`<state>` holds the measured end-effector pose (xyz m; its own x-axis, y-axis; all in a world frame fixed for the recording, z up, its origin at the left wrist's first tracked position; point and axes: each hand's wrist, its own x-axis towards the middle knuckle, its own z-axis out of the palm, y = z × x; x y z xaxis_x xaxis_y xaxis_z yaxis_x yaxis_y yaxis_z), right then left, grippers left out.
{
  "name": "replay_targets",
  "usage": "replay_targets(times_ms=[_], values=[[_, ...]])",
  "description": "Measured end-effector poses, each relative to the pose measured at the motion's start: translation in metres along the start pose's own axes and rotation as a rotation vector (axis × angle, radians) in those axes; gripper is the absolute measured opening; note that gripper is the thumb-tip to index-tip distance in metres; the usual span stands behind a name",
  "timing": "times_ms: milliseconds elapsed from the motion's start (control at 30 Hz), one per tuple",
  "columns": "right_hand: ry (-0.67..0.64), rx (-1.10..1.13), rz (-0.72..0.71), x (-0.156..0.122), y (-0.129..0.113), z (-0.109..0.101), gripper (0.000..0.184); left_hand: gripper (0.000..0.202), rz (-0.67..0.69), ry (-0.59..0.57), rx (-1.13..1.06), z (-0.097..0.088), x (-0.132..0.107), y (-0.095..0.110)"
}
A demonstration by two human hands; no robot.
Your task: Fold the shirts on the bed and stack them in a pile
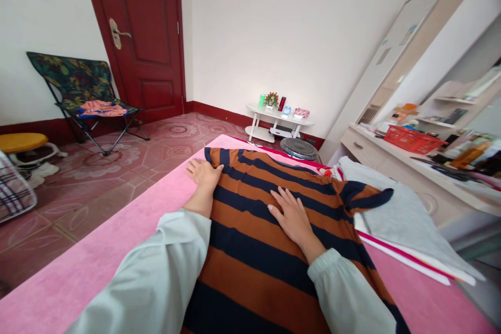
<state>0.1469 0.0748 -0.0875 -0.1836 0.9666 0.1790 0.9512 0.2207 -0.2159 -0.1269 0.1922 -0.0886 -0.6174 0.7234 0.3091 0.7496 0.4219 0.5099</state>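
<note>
A brown and navy striped garment [250,250] lies spread on a pink bed cover [117,261]. My left hand [203,172] rests at the garment's far left corner, fingers curled over the edge of the cloth. My right hand [291,214] lies flat on the middle of the garment, fingers stretched out and apart. Both arms wear pale long sleeves.
A grey cloth [403,219] and white-and-red folded cloths [407,255] lie to the right on the bed. A dresser [391,162] with a red basket [413,141] stands at right. A folding chair [86,94], a dark red door [144,36] and a small white table [277,117] stand beyond.
</note>
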Motion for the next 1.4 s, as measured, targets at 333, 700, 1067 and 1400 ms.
replay_targets(times_ms=[333, 700, 1067, 1400], values=[[0.03, 0.037, 0.004, -0.001, 0.002, 0.002, 0.051, 0.034, -0.006, -0.014, -0.473, 0.006, 0.008, 0.003], [0.115, 0.162, -0.012, 0.0, 0.008, 0.004, 0.048, 0.054, 0.577, -0.319, -0.816, -0.021, -0.028, 0.106], [0.322, 0.566, 0.102, 0.008, 0.031, 0.013, 0.034, 0.079, 1.006, -0.77, -0.411, -0.093, -0.117, 0.001], [0.406, 0.827, 0.07, 0.004, 0.019, 0.002, 0.075, 0.02, 0.654, -0.904, 0.072, -0.205, -0.122, -0.15]])
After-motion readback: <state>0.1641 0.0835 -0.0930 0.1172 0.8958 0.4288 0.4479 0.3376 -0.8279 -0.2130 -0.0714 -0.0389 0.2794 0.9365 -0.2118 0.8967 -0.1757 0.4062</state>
